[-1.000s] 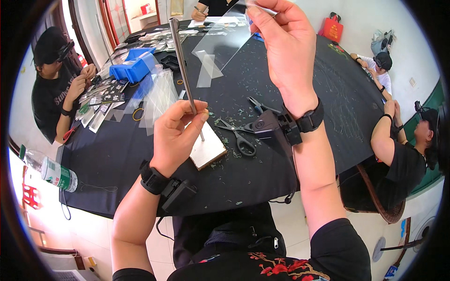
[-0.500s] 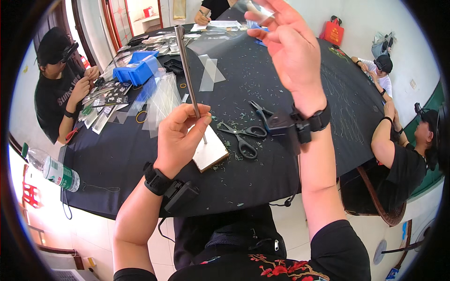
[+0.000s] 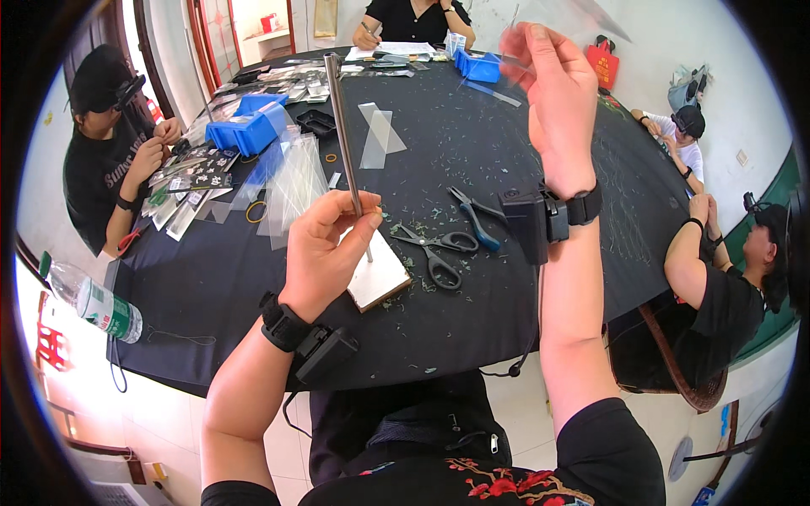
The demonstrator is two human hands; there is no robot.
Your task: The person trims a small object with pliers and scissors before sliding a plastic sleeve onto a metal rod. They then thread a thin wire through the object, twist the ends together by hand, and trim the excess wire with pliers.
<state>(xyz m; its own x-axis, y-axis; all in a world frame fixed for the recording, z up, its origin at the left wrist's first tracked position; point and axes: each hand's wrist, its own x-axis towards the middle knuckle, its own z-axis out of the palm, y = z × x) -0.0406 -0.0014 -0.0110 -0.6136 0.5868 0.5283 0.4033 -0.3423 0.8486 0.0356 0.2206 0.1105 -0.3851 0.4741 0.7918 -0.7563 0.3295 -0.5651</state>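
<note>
I read the work as partway along: a long, polished silver metal rod (image 3: 342, 126) stands nearly upright, its foot on a flat white-topped block with brown, wood-like edges (image 3: 375, 282). I can't tell whether it is fixed there. The left hand (image 3: 325, 244) has its grip pinched around the lower part of the rod, thumb against fingertips.

Up beyond the rod, to its right, the right hand (image 3: 558, 101) is raised off the worktop (image 3: 253, 325), its grip closed at the fingertips on a thin sheet of clear, glossy film (image 3: 597, 17). That film hangs well apart from the rod and block; its outline is too faint for me to judge its full shape.

Other material lies loose: two crossed translucent strips (image 3: 380, 143) and an overlapping fan of smooth, clear sheets (image 3: 291, 181) on the left. How many are finished or left over, I can't say.

Curled green scraps (image 3: 419, 291) litter the matt black cloth around the block, which suggests some cutting is done. Black-handled scissors (image 3: 427, 243) lie open just beside it, and blue-handled metal pliers (image 3: 483, 230) rest near them, neither in hand.
</note>
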